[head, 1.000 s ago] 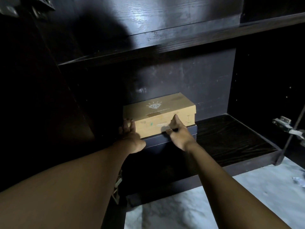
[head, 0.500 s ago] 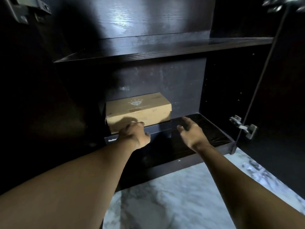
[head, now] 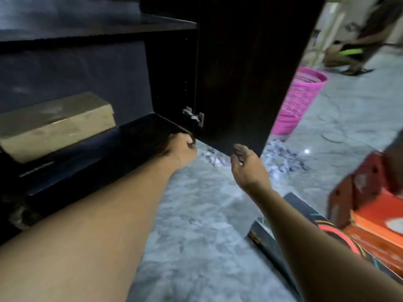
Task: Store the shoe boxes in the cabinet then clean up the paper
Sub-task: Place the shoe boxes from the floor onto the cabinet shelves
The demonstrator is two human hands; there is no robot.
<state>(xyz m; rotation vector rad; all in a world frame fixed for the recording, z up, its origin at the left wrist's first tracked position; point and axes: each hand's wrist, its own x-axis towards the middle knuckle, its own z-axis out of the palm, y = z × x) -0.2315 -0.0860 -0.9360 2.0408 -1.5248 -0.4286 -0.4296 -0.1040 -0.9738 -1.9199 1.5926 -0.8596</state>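
A tan shoe box (head: 54,125) lies on top of a dark shoe box (head: 72,158) at the left of the dark cabinet's bottom shelf (head: 141,131). My left hand (head: 182,149) is curled into a fist at the shelf's front right corner, holding nothing and well clear of the boxes. My right hand (head: 247,164) hovers with fingers loosely apart just under the lower edge of the open cabinet door (head: 244,73). On the floor to my right are an orange shoe box (head: 370,221) and a black box with coloured lines (head: 305,227). Scraps of paper (head: 281,155) lie beyond the door.
A pink basket (head: 298,99) stands on the marble floor (head: 196,214) behind the door. A metal hinge (head: 194,116) joins door and cabinet. Far back at the top right a person (head: 357,51) sits on the floor. An upper shelf (head: 98,29) spans the cabinet.
Both hands have left the tan box and moved right, toward the door. My view has swung right, bringing the basket, the paper and the floor boxes into sight.
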